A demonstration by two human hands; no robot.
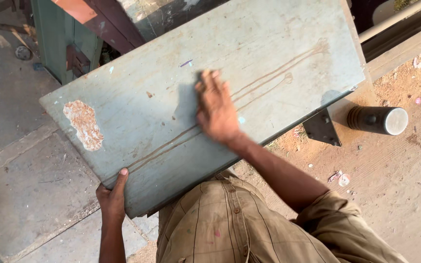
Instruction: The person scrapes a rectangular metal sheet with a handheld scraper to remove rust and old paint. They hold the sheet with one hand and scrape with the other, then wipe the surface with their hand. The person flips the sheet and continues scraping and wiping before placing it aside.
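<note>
The face of the grey-green panel (278,44) is unobstructed except where a hand (215,109) rests. Passage right of the panel is blocked by a black cylinder (376,120) and a bracket (321,128).

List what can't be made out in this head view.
- Right hand: motion-blurred on the grey-blue painted panel; whether it holds anything is unclear.
- Left hand: fingers hidden under the panel's near edge.
- Panel's far end: cut off by the top edge.

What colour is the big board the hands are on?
The board is dusty grey-blue with a bare brownish patch, seen in the head view.
</note>
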